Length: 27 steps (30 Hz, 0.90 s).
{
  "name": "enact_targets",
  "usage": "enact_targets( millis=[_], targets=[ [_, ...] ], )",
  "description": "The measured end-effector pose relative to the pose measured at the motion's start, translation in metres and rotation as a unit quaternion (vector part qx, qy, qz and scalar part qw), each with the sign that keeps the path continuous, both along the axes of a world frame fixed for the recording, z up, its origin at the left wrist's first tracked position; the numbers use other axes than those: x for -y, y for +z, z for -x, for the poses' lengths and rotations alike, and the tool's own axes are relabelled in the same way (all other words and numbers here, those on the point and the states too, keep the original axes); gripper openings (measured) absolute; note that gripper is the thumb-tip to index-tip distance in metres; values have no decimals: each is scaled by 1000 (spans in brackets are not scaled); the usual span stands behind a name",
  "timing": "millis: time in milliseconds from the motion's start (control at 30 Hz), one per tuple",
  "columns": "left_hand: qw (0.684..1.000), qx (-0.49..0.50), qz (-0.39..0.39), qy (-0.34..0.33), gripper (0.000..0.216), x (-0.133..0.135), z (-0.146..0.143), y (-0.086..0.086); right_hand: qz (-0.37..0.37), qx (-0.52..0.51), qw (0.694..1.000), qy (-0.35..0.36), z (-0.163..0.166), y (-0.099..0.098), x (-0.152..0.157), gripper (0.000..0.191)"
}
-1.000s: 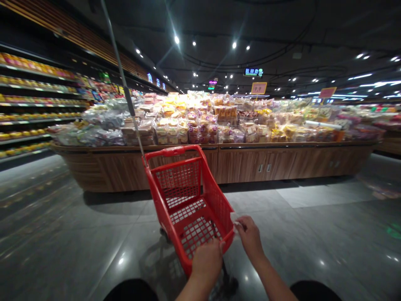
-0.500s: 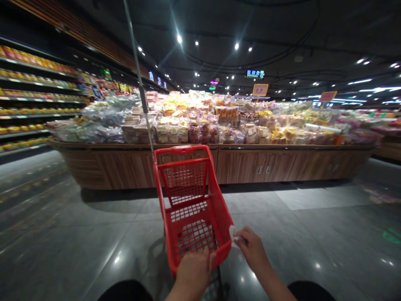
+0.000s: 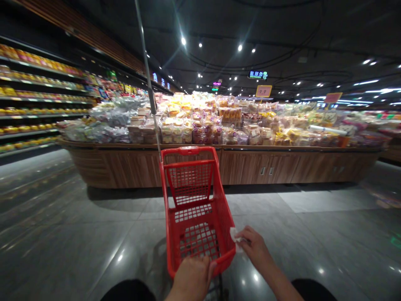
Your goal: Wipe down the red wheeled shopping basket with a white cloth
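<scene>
A red plastic shopping cart stands in front of me, its basket bare inside with a grid floor and a grid flap. My left hand is closed over the cart's near rim, thumb to the right. Beside the right rim, my right hand pinches a crumpled white tissue that touches the cart's near right corner. A thin metal pole rises from the cart's far left corner.
Beyond the cart runs a wooden display counter heaped with packaged foods. Shelves of goods line the left. A price sign stands above the heap. Grey tiled floor surrounds the cart.
The whole view has shifted slightly, so the counter and cart appear a little further right. Left hand stays on the rim; the right hand with the tissue stays at the same corner.
</scene>
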<state>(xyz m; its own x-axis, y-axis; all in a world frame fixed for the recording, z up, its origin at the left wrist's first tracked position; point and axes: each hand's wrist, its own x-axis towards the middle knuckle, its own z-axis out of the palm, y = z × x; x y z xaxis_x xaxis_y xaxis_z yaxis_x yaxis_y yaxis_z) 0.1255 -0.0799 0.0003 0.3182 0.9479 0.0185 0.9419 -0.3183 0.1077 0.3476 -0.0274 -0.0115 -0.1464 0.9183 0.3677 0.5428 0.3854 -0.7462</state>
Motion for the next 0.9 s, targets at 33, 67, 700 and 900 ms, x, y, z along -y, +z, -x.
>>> enact_targets(
  millis=[33, 67, 700, 900],
  targets=[
    [1000, -2, 2, -7, 46, 2, 1, 0, 4, 3, 1000, 9, -1, 3, -1, 19],
    [1000, -5, 2, -13, 46, 3, 1, -1, 4, 5, 1000, 14, 0, 7, -5, 18],
    [997, -48, -31, -59, 47, 1, 23, 1, 5, 21, 995, 97, -5, 20, -10, 14],
    [995, -44, -55, -73, 48, -10, 28, 3, -82, 51, 995, -21, 11, 29, -50, 22]
  ],
)
